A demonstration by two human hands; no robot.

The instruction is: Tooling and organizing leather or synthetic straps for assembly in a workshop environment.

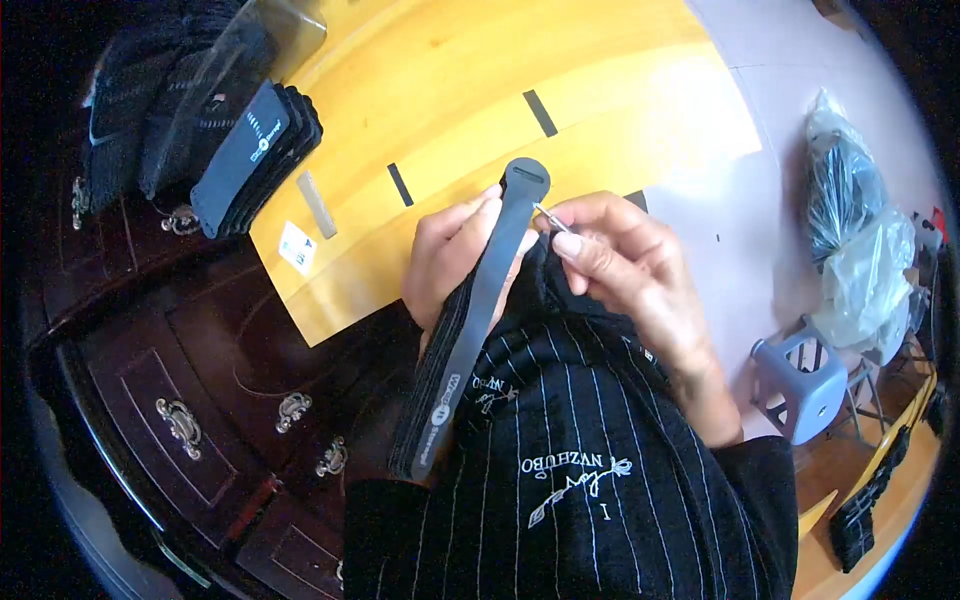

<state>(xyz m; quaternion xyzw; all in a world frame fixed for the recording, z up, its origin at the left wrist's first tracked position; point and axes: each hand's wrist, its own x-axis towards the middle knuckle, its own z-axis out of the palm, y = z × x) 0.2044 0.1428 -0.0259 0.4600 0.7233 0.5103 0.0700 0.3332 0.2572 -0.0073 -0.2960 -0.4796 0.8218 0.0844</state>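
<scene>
My left hand [445,245] is closed around a thick stack of black straps [478,300], which slants from my lap up toward the table. The top strap has a rounded end with a slot in it and pale print near its lower end. Between the thumb and fingers of my right hand [640,265] is a thin, pointed metal tool [550,217]. Its tip is at the right edge of the top strap, just below the slotted end. My right fingers cover the rest of the tool, so its exact kind does not show.
A yellow wooden table [400,100] bears dark strips and a white label [297,248]. Black strap bundles [255,155] fan out at its left edge, beside dark cabinets [190,340] with metal handles. At right stand a blue-grey stool [800,385] and filled plastic bags [865,260].
</scene>
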